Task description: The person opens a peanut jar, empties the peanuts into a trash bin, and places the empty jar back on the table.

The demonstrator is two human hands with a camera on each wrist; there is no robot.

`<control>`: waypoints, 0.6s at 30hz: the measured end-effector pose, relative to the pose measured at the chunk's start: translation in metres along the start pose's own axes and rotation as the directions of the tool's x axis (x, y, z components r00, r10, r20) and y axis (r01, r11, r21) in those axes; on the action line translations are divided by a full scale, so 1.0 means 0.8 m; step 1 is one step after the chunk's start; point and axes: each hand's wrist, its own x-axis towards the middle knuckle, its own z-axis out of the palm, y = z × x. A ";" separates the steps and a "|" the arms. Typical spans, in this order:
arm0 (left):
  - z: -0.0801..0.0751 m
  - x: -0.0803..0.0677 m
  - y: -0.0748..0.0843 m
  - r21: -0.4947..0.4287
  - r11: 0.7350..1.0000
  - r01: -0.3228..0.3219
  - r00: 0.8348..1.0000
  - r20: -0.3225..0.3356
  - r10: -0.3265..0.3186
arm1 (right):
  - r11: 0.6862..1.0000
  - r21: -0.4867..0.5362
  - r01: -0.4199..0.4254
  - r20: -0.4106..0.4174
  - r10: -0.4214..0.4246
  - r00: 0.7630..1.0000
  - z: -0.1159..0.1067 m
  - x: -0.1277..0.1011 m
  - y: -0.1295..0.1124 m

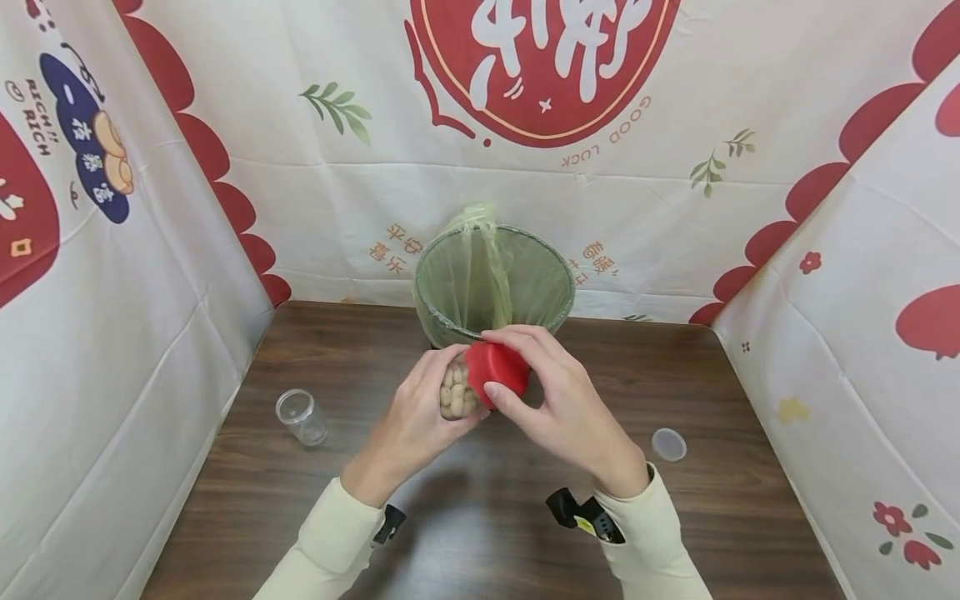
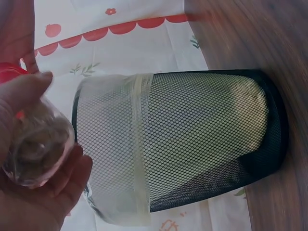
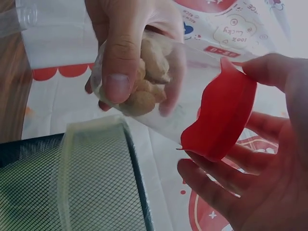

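My left hand [image 1: 416, 412] grips a clear jar [image 3: 175, 103] with peanuts in their shells [image 1: 457, 393] inside. The jar is tilted on its side in the air, its base toward the left palm. Over its mouth sits a red lid [image 1: 498, 372] with a wavy edge. My right hand [image 1: 562, 404] holds this lid, thumb on one side and fingers on the other. In the left wrist view, the left thumb and fingers lie around the jar, while most of the lid is cut off by the frame.
A mesh waste bin [image 2: 202, 139] lined with a pale yellow-green bag stands at the table's back, just beyond the hands. On the brown table [image 1: 480, 533], a small clear jar [image 1: 303, 418] is at left and a round translucent lid [image 1: 669, 444] at right. Printed cloth encloses the back and sides.
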 end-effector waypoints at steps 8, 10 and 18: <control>0.006 -0.003 -0.001 0.138 0.990 -0.023 0.997 -0.071 0.033 | 0.991 -0.110 -0.076 -0.054 0.071 0.996 0.011 -0.002 0.004; 0.006 -0.002 -0.002 0.182 0.982 -0.041 0.994 -0.095 0.059 | 0.987 -0.124 -0.103 -0.065 0.096 0.993 0.014 -0.002 0.004; 0.007 -0.002 -0.007 0.349 0.929 -0.125 0.973 -0.140 0.183 | 0.973 -0.073 -0.220 -0.031 0.218 0.975 0.022 -0.002 0.008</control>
